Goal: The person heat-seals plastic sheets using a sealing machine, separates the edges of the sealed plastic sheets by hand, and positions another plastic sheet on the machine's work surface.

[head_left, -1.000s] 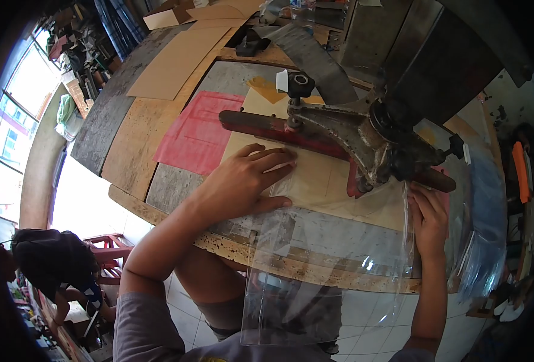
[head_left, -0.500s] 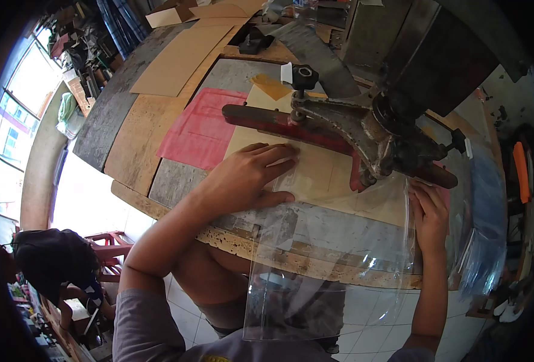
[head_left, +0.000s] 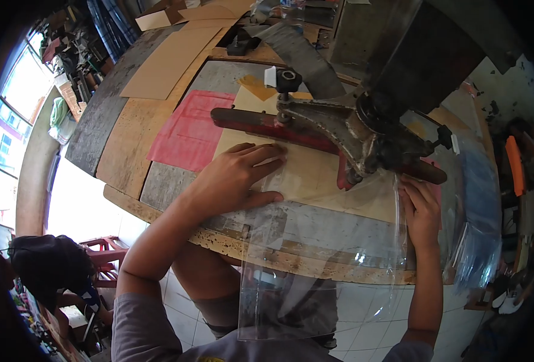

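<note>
A clear plastic sheet (head_left: 315,247) lies partly under the press bar (head_left: 267,123) and drapes over the table's front edge toward my lap. My left hand (head_left: 236,175) rests at the sheet's upper left edge, open, its fingers stretched out and the thumb apart. At the right edge, my right hand (head_left: 422,211) has its fingers closed together on the plastic; its thumb is partly hidden. Beneath the sheet is a cream-coloured board (head_left: 321,181). The bar hangs from a heavy metal press head (head_left: 375,130) and passes just beyond both hands.
A pink sheet (head_left: 188,130) lies left of the bar. Brown cardboard (head_left: 170,63) covers the table's far left. Stacked clear plastic (head_left: 481,211) hangs at the right, near an orange-handled object (head_left: 514,166). Another person (head_left: 50,265) is at lower left.
The whole view has shifted slightly to the left. Both hands keep the same places on the plastic sheet, and the press bar shows no clear movement.
</note>
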A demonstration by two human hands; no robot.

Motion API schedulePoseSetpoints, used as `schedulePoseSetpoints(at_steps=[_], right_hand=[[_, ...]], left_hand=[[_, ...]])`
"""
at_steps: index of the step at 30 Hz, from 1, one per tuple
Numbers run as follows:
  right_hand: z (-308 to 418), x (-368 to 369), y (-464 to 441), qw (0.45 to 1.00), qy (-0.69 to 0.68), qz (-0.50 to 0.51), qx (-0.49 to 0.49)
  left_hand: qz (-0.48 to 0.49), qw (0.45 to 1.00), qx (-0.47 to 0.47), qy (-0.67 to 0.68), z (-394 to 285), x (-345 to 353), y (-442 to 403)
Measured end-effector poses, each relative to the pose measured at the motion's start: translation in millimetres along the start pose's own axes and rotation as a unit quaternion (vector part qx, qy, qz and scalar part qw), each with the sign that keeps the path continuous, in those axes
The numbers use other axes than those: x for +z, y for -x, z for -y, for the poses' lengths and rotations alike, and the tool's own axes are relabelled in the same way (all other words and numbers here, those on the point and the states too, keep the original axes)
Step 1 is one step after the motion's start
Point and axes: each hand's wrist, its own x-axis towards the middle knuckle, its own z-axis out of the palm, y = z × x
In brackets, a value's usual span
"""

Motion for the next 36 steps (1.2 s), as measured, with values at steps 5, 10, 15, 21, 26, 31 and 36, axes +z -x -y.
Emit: schedulePoseSetpoints(at_steps=[5,10,15,21,26,31,36], right_hand=[[-3.3,-1.7,2.1,1.0,0.002,0.005,-0.001],[-5.5,-4.8,2.8,1.0,0.007,0.011,-0.021],[-7.2,-5.1,5.2,1.0,-0.013,0.008,-0.024],[-9.7,-5.1,5.1,0.999,-0.014,0.008,-0.039],[-8.3,-7.0,4.2,0.999,-0.023,0.024,-0.025],[-5.8,-11.6,3.7,0.998,-0.037,0.031,-0.026],[-8.4,-12.6,12.2,0.977,-0.212,0.032,-0.014]], left_hand=[[-0.002,1.0,0.015,-0.011,1.9,1.1,0.0],[0.008,1.0,0.024,-0.017,-1.2,-2.4,0.0],[0.024,0.999,0.024,-0.017,-10.1,-5.7,-2.6],[0.019,1.0,-0.001,0.005,0.2,8.3,1.6],[0.01,1.0,-0.013,0.01,2.0,10.7,0.1],[0.027,1.0,0.001,0.01,-3.0,0.2,2.6],[0.033,0.999,0.022,0.006,-9.7,-1.7,5.8]])
